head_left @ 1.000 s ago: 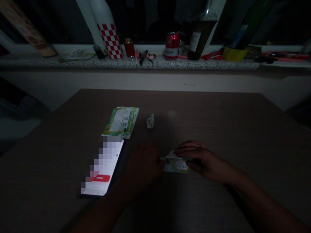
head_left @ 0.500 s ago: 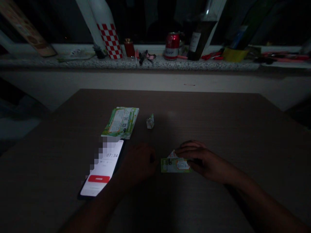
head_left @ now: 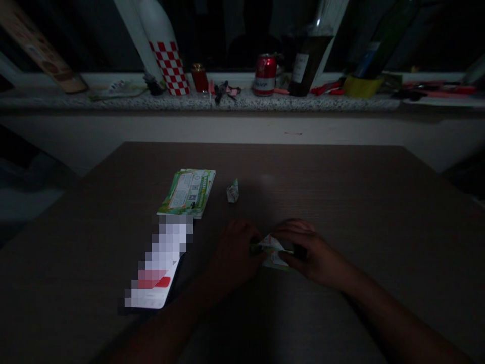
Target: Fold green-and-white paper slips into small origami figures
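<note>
A partly folded sheet of green and white printed paper (head_left: 273,259) lies low over the table between my hands, with a pointed peak at its top. My left hand (head_left: 239,250) pinches its left edge, fingers curled. On the right side my right hand (head_left: 312,248) grips it, thumb in front and fingers behind. Those fingers hide part of the sheet. Beyond my left hand a small folded paper piece (head_left: 233,192) stands on the table. A stack of similar printed sheets (head_left: 187,194) lies to its left.
A phone (head_left: 161,268) with a lit, partly blurred screen lies beside my left forearm on the wooden table (head_left: 322,177). Along the granite windowsill (head_left: 242,104) stand a checkered bottle (head_left: 172,68), a red can (head_left: 265,75), a dark bottle (head_left: 305,68) and small clutter.
My left hand has moved right, from beside the paper onto its left edge. The paper's front part, flat before, is now lifted and bent between both hands.
</note>
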The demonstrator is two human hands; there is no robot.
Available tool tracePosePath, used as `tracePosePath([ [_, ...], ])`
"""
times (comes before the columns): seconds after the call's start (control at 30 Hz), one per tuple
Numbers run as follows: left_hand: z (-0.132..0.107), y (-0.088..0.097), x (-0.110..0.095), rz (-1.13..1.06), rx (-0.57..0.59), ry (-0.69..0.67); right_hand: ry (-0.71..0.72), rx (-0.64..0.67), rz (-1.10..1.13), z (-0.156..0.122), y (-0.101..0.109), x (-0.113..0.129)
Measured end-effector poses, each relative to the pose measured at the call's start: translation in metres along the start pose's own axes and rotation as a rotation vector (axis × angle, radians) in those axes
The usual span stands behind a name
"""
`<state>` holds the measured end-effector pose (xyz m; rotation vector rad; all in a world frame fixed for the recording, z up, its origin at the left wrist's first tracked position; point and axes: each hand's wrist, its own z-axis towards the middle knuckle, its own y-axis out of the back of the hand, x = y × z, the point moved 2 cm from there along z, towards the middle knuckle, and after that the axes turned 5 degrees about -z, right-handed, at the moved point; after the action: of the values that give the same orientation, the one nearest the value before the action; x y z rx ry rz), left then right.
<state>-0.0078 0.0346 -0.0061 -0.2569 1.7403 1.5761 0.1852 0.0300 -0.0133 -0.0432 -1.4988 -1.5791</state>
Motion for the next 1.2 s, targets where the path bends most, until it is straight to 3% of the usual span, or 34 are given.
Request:
tracePosePath([
  [0.2,0.0,0.003,-0.001,-0.38,0.052,0.221,-0.159,-0.191,0.27,-0.001,-0.014,-0.003],
  [0.4,0.002,0.003,-0.004,-0.703,0.161,0.291,-0.257,-0.344,0.469,0.001,-0.014,0.004],
  [0.53,0.003,0.002,-0.001,-0.858,0.149,0.368,-0.282,-0.449,0.485,0.001,-0.01,0.008],
  [0.67,0.001,0.002,-0.001,-0.911,0.135,0.4,-0.277,-0.514,0.421,0.001,-0.009,0.009],
  [0.9,-0.002,0.003,-0.002,-0.905,0.047,0.366,-0.064,-0.504,0.184,0.0,-0.002,0.016],
  [1.2,-0.003,0.006,-0.004,-0.859,-0.026,0.348,-0.19,-0.475,0.352,0.003,-0.007,0.016],
])
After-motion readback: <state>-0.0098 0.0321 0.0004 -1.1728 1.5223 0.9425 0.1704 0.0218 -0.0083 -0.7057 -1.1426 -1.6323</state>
